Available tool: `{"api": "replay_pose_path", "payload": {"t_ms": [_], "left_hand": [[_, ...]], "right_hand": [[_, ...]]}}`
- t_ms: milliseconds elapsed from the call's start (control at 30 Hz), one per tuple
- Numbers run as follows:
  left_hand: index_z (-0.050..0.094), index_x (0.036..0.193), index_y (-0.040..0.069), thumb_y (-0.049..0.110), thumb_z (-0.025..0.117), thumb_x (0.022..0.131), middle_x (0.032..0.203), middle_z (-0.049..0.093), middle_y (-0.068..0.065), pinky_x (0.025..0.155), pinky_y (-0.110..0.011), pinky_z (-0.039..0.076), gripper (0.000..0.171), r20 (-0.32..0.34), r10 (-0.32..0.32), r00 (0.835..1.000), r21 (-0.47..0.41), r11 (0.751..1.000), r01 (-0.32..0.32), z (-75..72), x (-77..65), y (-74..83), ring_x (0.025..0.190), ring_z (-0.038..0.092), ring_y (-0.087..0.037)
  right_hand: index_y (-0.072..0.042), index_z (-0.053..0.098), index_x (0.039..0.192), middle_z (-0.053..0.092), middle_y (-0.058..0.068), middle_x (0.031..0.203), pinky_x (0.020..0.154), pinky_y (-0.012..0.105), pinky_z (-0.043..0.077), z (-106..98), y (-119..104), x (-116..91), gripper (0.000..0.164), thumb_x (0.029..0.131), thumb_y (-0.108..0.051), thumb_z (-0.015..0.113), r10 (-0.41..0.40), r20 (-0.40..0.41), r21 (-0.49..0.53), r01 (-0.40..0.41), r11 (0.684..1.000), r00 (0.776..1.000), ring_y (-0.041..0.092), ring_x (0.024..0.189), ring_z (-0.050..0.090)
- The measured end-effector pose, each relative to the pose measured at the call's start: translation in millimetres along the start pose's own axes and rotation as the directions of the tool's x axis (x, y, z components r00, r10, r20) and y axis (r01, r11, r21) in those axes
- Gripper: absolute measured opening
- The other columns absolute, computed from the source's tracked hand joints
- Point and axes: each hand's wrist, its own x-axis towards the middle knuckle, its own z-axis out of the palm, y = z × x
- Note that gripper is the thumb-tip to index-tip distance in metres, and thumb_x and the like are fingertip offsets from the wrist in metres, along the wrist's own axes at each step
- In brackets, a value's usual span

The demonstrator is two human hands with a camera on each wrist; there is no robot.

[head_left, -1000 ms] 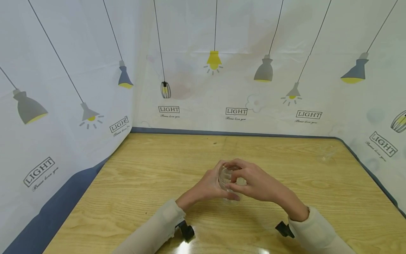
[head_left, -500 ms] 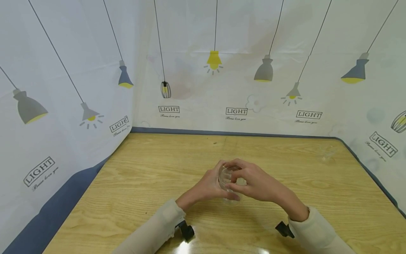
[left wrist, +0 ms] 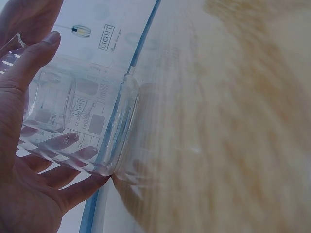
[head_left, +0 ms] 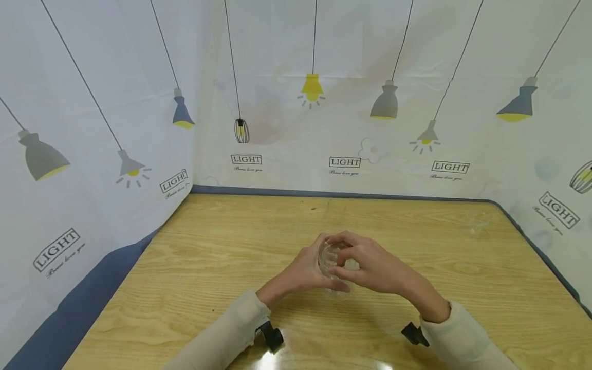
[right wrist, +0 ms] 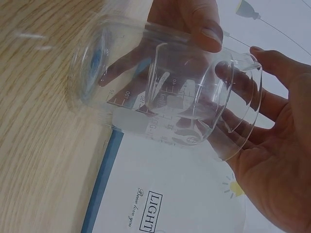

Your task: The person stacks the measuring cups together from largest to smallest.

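Observation:
A large clear glass beaker (right wrist: 92,68) with printed graduations stands on the table in front of me. My left hand (head_left: 305,268) grips it around the side, its fingers showing through the glass in the left wrist view. Inside it is a smaller clear glass beaker (right wrist: 170,87), its bottom above the large beaker's base. My right hand (head_left: 376,264) reaches over the mouth from the right. In the right wrist view its fingers (right wrist: 274,68) are curled at the rims and pinch the small beaker near its top. The glass overlaps, so the exact contact is partly unclear.
The wooden table (head_left: 222,241) is bordered by a white printed backdrop (head_left: 277,118) at the back and sides. A faint clear glass object (head_left: 478,222) lies near the back right corner. Black wrist cameras (head_left: 273,337) sit at both cuffs.

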Motion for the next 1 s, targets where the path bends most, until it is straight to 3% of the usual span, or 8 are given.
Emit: {"api": "replay_pose_path", "payload": {"t_ms": [1000], "left_hand": [[0.034,0.148,0.044,0.045,0.092,0.076,0.134,0.061,0.01,0.09,-0.03,0.056,0.093,0.009,0.006,1.0,-0.006,1.0,-0.006,-0.2,0.1,0.0,0.113,0.062,-0.008]], "right_hand": [[-0.028,0.071,0.072,0.061,0.005,0.142,0.094,0.044,0.057,-1.1,-1.7,-0.1,0.026,0.098,-0.029,0.072,0.015,0.011,0.0,-0.015,1.0,1.0,0.025,0.127,0.062]]}}
